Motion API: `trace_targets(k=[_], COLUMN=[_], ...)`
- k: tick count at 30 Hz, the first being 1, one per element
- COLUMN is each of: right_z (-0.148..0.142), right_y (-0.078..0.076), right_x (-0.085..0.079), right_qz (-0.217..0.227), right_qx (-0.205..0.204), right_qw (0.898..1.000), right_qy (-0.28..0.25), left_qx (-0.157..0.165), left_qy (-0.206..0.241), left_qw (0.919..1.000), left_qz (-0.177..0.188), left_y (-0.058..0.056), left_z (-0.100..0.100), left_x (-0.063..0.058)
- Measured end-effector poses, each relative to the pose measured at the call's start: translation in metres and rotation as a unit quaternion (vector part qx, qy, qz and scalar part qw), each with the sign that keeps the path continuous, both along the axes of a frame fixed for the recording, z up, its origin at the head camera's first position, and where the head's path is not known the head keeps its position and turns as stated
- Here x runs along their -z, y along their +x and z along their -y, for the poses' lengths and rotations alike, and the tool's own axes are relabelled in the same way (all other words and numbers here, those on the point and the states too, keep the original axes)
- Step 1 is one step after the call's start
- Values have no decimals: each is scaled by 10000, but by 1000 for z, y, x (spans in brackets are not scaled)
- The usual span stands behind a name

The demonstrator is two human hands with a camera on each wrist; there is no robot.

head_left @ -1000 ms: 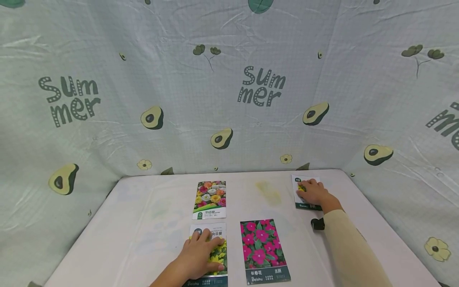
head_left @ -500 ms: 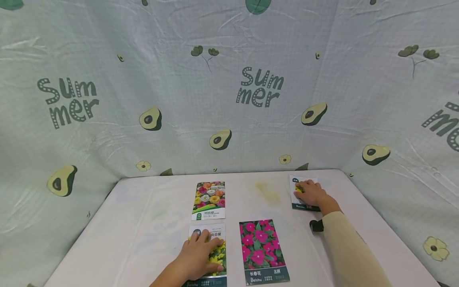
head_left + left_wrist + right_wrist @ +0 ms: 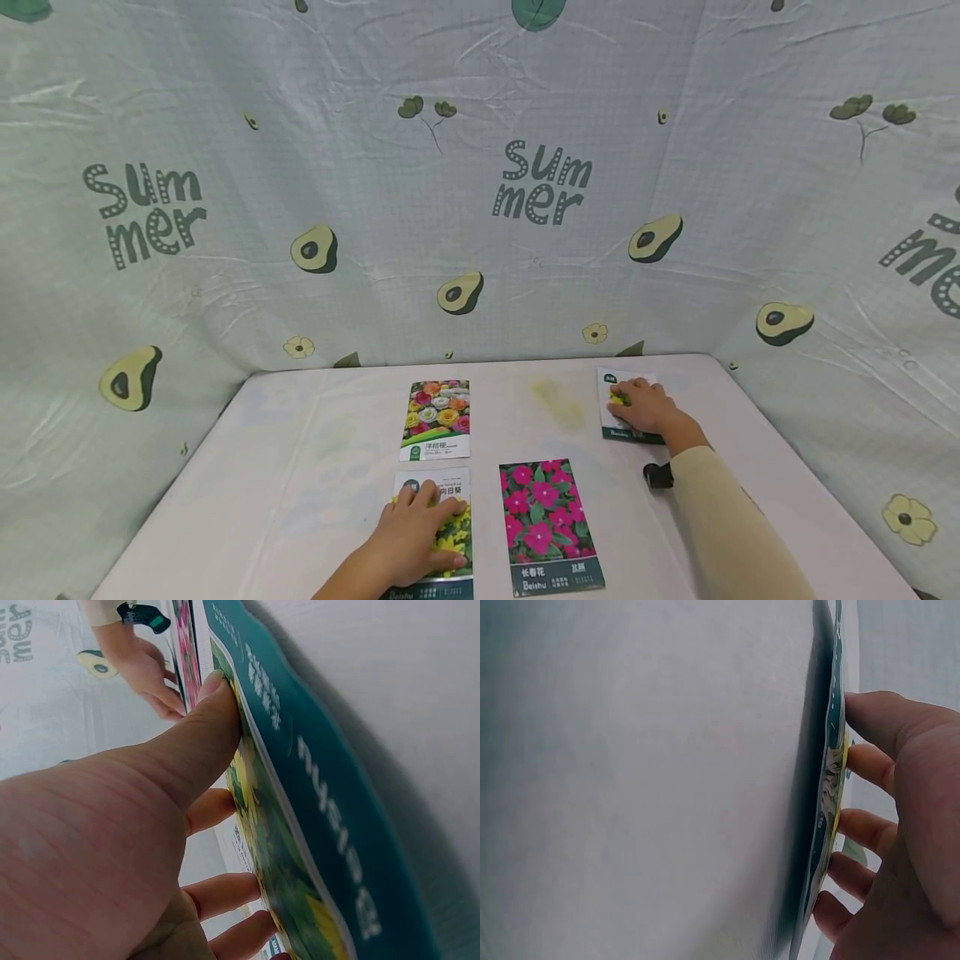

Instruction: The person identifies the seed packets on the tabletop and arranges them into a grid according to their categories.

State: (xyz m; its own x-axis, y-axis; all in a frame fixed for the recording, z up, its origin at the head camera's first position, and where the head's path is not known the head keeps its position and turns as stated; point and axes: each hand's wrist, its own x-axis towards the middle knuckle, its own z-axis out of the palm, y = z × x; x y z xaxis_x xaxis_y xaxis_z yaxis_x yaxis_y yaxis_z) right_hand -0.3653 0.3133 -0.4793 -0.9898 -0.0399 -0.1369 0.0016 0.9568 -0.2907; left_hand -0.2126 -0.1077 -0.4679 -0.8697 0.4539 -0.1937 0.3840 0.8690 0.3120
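My left hand rests with spread fingers on a seed packet with yellow flowers at the front of the table. In the left wrist view the thumb and fingertips press its glossy face. At the back right, my right hand lies on another packet with a white top and dark green bottom band, hiding most of its picture. The right wrist view shows those fingertips touching the packet, which lies on the table. A packet of pink flowers lies between the hands, untouched.
A packet of multicoloured flowers lies just behind the left-hand packet. The white table bears a yellowish stain. A patterned cloth hangs behind the table and at both sides. A black strap device sits at the right wrist.
My right hand has slid its packet a little to the left along the table. The left hand and the other packets have stayed where they were.
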Motion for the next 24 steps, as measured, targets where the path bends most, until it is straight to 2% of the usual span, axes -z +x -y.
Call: trace_targets(k=[24], right_z=[23], right_y=[1], right_x=[-1], right_qz=[-119], right_qx=[-477], right_qw=[9986], right_qy=[-168], left_qx=[-95], left_qy=[-13], left_qw=[9999], left_qz=[86], left_y=[-4], left_z=[-1], left_x=[2])
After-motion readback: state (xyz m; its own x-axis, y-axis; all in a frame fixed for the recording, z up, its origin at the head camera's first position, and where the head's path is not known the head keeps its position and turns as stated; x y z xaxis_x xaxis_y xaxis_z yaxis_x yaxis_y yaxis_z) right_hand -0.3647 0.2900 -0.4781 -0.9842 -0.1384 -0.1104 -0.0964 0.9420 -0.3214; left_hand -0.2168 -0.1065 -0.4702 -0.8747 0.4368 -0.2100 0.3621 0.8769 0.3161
